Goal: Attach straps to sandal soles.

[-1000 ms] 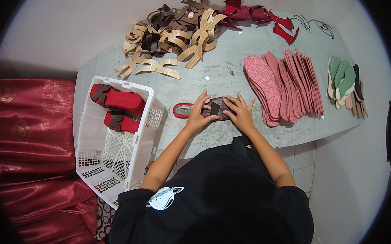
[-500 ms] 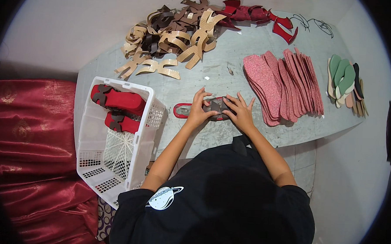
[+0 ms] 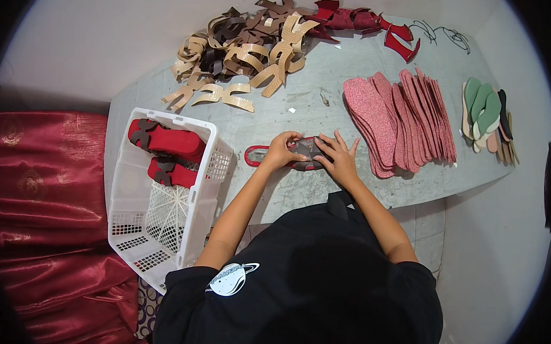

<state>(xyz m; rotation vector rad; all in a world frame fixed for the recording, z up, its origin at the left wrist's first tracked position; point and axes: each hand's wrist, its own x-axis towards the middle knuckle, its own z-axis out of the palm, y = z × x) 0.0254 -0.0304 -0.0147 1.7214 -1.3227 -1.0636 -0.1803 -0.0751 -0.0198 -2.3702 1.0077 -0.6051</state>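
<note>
A sandal sole with a red rim (image 3: 250, 156) lies flat on the table, with a dark brown cross-shaped strap (image 3: 305, 150) over its right part. Curled over the sole's middle, my left hand (image 3: 281, 151) grips it, its thumb pressing the strap from the near side and its fingers at the far edge. My right hand (image 3: 340, 157) holds the strap's right side with thumb and index finger. Its other fingers are spread and raised. The hands partly cover the sandal, hiding how the strap ends meet the sole.
A white plastic basket (image 3: 203, 169) at the left holds red sandals (image 3: 173, 142) with brown straps. Beige and brown strap pieces (image 3: 244, 54) are heaped at the back, near red ones (image 3: 356, 19). Pink insoles (image 3: 400, 122) stand in a row at the right, then green and other soles (image 3: 482, 107).
My left hand has moved slightly along the sandal; its fingers, raised and spread before, are now curled down around it. My right hand has hardly moved.
</note>
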